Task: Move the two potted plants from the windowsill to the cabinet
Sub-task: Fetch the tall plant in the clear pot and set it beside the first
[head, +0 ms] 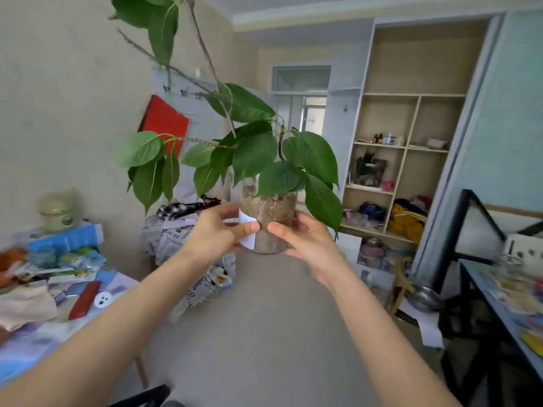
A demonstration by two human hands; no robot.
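Far across the room, on the right, an open wardrobe (pixel 411 136) with shelf compartments fills the wall; small bottles, a dark basket and heaped clothes sit in its lower cubbies. Nearer on the right stands a dark-framed table (pixel 482 292) strewn with colourful items too blurred to name, and on the left a cluttered table (pixel 44 333) carries boxes, packets, a red case and a pale green rice cooker (pixel 57 210) at its far edge. A red panel (pixel 164 124) leans against the far left wall.

Centre frame, held up in the air well above the floor, is the potted plant (pixel 264 160): long bare stems and broad green leaves spread up and to the left, rising from a clear glass jar (pixel 269 218) filled with sandy soil and bearing a white label.

Both arms reach forward. The left hand (pixel 220 233) wraps the jar's left side, thumb pressed across the label. The right hand (pixel 302 236) cups the right side, thumb flat on the glass, fingers curled behind it.
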